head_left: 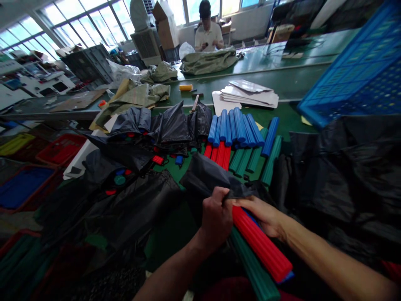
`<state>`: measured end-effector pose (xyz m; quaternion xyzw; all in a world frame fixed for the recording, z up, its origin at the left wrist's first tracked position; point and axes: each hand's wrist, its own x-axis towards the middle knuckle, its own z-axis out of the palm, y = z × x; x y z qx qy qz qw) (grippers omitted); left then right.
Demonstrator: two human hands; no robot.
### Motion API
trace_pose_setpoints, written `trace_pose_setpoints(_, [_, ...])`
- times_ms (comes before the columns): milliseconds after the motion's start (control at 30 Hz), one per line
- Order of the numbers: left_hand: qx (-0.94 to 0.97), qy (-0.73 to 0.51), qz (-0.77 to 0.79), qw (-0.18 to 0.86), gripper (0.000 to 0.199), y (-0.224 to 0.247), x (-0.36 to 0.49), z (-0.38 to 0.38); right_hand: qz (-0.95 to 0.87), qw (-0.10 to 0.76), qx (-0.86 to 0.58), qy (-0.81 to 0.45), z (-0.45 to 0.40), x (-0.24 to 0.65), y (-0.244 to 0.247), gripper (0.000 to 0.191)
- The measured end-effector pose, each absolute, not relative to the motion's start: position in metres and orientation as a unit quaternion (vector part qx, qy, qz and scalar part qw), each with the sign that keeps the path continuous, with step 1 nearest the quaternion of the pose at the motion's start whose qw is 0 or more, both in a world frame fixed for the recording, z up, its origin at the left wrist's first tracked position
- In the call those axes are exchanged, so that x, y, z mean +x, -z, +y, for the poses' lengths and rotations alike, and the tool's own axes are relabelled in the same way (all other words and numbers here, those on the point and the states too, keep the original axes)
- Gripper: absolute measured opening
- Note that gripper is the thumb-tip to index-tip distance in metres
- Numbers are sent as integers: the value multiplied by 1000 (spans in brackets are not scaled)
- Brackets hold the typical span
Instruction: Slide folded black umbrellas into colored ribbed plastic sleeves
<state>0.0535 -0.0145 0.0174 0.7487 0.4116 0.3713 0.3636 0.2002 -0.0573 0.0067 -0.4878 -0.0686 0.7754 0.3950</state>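
Bag [213,175] by the tabletop [286,121] is pinched in left hand [217,213] and right hand [263,213], at the red rod [261,244] and green rod [255,263] tips. Sliding looks underway; pushing more needs a wide opening.

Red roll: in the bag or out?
Mostly out: most of the red roll shows. Cannot tell if its far end is in the black bag; left hand and right hand cover it.

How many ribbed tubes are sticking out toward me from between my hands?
3: a red tube on top, a green tube to its left, and a blue tube mostly hidden beneath the red. More could be hidden.
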Motion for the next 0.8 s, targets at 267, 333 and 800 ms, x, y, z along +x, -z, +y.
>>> trace_pose_setpoints(267, [443,-470,513,566,20,-45,43,34,-128,456,-372,-798,-30,207,-71,44])
trace_pose_setpoints(333, [384,-480,519,594,23,-41,35,43,-168,483,-396,-762,-28,199,-75,43])
trace_pose_setpoints(800, [268,-539,573,557,18,-39,7,60,-488,369,-772,-171,7,154,-33,42])
